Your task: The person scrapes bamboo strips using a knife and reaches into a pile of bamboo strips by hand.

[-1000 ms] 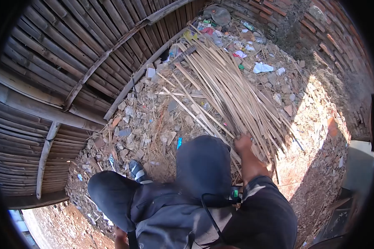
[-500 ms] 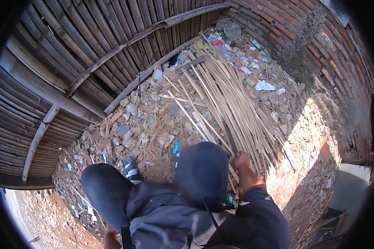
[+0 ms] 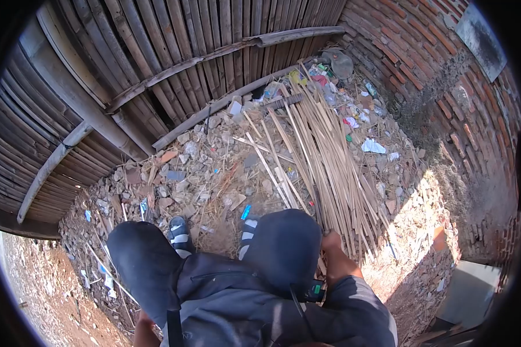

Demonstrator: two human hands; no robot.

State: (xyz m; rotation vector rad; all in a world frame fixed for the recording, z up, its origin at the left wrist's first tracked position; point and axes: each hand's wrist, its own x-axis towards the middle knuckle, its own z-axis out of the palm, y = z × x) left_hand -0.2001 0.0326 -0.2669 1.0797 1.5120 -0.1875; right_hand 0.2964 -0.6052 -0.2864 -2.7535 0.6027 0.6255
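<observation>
My right hand [image 3: 331,240] is closed beside my right knee, at the lower end of a dark, narrow, blade-like strip [image 3: 318,203]. This strip lies along the left side of a large pile of split bamboo strips [image 3: 330,168]. Several loose strips [image 3: 270,168] lie left of the pile. At the lower left, my left hand [image 3: 145,318] is low beside my left thigh; only a little skin shows, and its fingers are hidden.
Rubble and straw [image 3: 214,173] cover the ground around my sandalled feet. A bamboo wall [image 3: 214,69] stands at the left and a brick wall [image 3: 411,52] at the right. Litter [image 3: 373,146] lies near the far corner. A grey panel [image 3: 469,292] leans at the lower right.
The view has tilted up and shifted, showing more of both walls and both feet. My right hand stays closed at the dark strip's lower end beside the pile.
</observation>
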